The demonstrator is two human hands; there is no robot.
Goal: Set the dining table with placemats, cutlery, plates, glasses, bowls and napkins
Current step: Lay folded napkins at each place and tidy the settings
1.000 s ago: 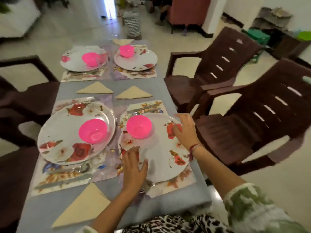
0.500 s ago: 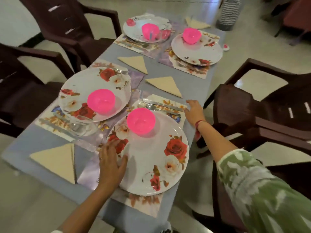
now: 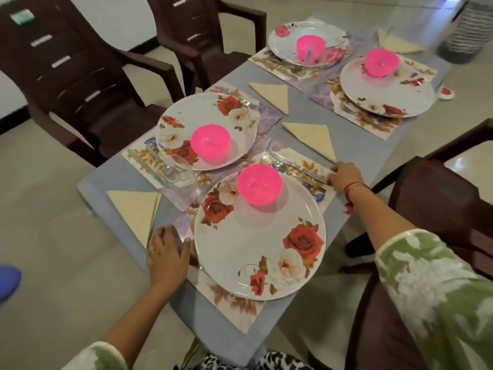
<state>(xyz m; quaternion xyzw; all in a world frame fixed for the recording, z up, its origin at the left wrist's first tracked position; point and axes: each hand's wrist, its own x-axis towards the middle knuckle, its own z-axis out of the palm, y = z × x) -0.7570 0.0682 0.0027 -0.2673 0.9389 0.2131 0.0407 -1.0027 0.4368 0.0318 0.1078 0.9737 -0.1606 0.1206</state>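
Note:
The nearest floral plate point(image 3: 240, 252) carries a pink bowl point(image 3: 260, 184) and lies on a floral placemat point(image 3: 232, 308). My left hand point(image 3: 166, 255) rests on the placemat's left edge, fingers spread beside the plate's rim. My right hand point(image 3: 344, 176) grips the placemat's far right corner, next to a knife and spoon point(image 3: 301, 169). Beside this setting, a second plate point(image 3: 202, 116) holds a pink bowl point(image 3: 210, 141), with a clear glass point(image 3: 178, 169) at its near edge. Folded beige napkins point(image 3: 312, 137) point(image 3: 136, 209) lie on the grey table point(image 3: 360, 145).
Two more plates point(image 3: 386, 89) point(image 3: 288, 41) with pink bowls stand at the table's far end. Brown plastic chairs point(image 3: 74, 76) point(image 3: 208, 28) line the left side, another chair point(image 3: 440, 204) is at the right. A striped basket point(image 3: 472, 30) stands on the floor beyond.
The view has swung round the table's near end. My left hand slid off the plate's rim onto the placemat's edge. My right hand went from the plate's rim to the placemat's far corner.

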